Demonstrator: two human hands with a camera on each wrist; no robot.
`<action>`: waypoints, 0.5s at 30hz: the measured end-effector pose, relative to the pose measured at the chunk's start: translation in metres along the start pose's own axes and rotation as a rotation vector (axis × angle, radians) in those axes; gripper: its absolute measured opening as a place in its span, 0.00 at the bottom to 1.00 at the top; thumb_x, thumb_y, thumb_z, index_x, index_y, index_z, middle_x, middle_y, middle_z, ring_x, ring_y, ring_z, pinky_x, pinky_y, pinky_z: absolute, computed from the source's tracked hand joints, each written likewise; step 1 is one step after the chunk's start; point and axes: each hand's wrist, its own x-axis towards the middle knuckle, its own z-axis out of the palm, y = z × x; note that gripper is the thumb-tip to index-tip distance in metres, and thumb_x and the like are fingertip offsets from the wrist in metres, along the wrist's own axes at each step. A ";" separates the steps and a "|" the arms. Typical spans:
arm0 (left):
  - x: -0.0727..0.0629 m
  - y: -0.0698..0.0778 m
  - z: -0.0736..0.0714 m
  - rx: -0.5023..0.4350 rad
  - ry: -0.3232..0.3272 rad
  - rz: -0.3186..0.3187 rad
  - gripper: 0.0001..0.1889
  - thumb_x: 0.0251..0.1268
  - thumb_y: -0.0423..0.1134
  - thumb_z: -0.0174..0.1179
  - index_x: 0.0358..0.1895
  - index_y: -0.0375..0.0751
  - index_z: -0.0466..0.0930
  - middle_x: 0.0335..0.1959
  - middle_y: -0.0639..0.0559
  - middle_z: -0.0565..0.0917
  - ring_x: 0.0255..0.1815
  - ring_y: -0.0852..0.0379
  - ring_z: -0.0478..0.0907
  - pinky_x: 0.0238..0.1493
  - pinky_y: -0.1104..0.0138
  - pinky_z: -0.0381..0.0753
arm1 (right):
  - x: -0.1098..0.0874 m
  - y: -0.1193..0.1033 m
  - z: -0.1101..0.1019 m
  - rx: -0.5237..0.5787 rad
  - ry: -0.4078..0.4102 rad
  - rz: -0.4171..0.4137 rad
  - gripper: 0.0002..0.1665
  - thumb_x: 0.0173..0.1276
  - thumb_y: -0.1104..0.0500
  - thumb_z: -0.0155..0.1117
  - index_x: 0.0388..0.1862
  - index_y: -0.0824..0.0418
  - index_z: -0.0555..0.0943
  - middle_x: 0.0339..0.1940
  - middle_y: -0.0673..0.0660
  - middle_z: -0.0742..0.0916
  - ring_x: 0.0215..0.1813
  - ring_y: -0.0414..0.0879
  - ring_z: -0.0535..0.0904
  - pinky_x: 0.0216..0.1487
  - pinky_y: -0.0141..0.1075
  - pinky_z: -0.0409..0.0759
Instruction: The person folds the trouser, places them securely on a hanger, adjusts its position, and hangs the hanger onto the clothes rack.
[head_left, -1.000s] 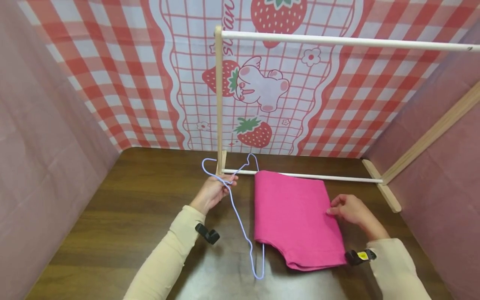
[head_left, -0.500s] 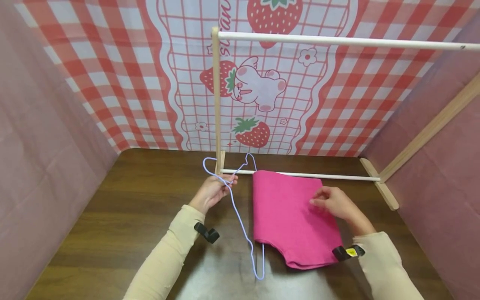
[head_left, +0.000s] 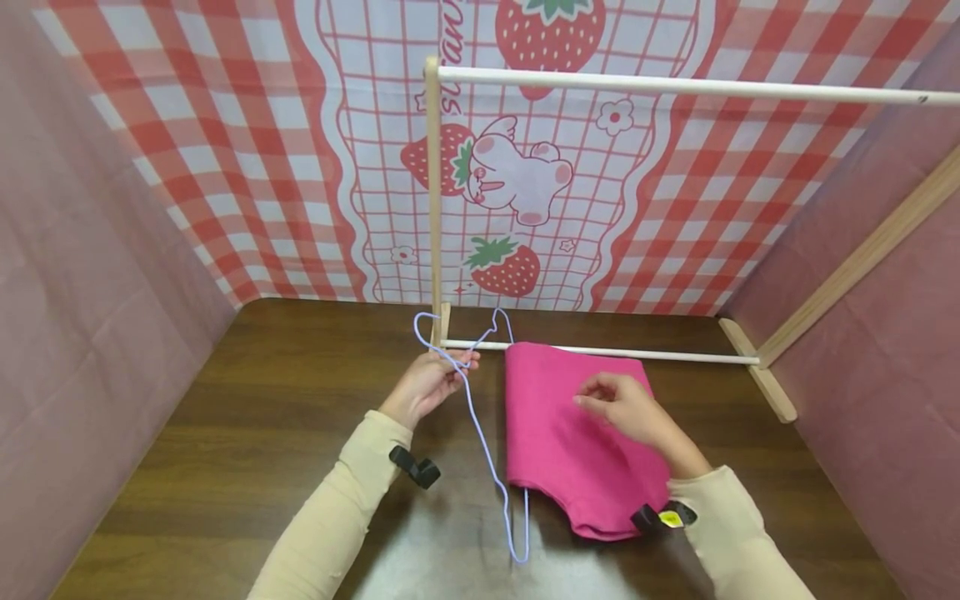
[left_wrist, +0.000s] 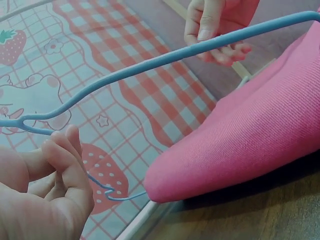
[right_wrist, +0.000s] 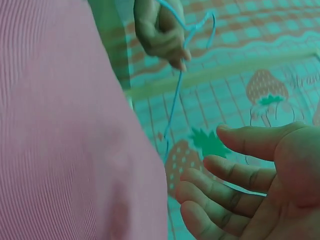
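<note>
My left hand (head_left: 427, 385) pinches a light blue wire hanger (head_left: 486, 442) near the base of its hook, left of centre in the head view. A folded bright pink cloth garment (head_left: 551, 417) hangs over the hanger's bottom bar, which sticks out at both ends of the fold. Over the garment hovers my right hand (head_left: 630, 412), its fingers loosely bent and nothing between them. In the right wrist view the palm of that right hand (right_wrist: 260, 185) faces the pink garment (right_wrist: 75, 125) with a gap. The left wrist view shows the hanger's arm (left_wrist: 165, 57) crossing above the cloth.
Behind the garment stands a rack with a wooden post (head_left: 435, 208), a white top rail (head_left: 675, 83) and a low white bar (head_left: 675, 356). Its wooden foot (head_left: 761, 375) rests at the right. A strawberry-print cloth (head_left: 285, 167) hangs behind the brown table (head_left: 247, 467).
My right hand has left the garment's right edge and moved left over its middle. The left hand keeps its hold on the hanger and has hardly moved.
</note>
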 end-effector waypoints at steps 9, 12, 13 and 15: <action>-0.003 -0.003 0.003 -0.026 -0.007 -0.009 0.10 0.73 0.28 0.48 0.38 0.36 0.80 0.29 0.55 0.84 0.28 0.67 0.77 0.28 0.80 0.74 | -0.003 -0.021 0.027 0.041 -0.017 -0.010 0.13 0.66 0.60 0.65 0.45 0.70 0.82 0.36 0.63 0.87 0.35 0.48 0.81 0.33 0.32 0.80; -0.002 -0.002 0.004 -0.025 -0.007 -0.002 0.08 0.73 0.27 0.48 0.42 0.32 0.78 0.29 0.55 0.84 0.27 0.67 0.76 0.27 0.80 0.73 | -0.003 -0.029 0.037 0.087 -0.047 -0.022 0.16 0.67 0.60 0.65 0.47 0.72 0.81 0.37 0.65 0.87 0.33 0.49 0.81 0.30 0.35 0.80; -0.002 -0.001 0.005 -0.023 -0.007 0.002 0.08 0.73 0.27 0.48 0.44 0.31 0.77 0.29 0.55 0.84 0.26 0.67 0.76 0.27 0.80 0.73 | -0.003 -0.032 0.040 0.103 -0.059 -0.028 0.17 0.67 0.60 0.65 0.48 0.72 0.81 0.37 0.65 0.87 0.32 0.49 0.81 0.28 0.36 0.81; -0.002 0.000 0.006 -0.017 -0.014 0.009 0.09 0.73 0.27 0.47 0.48 0.27 0.74 0.29 0.55 0.83 0.26 0.68 0.76 0.27 0.80 0.73 | -0.004 -0.038 0.047 0.126 -0.080 -0.046 0.18 0.67 0.60 0.64 0.49 0.73 0.80 0.36 0.66 0.87 0.30 0.48 0.81 0.27 0.38 0.81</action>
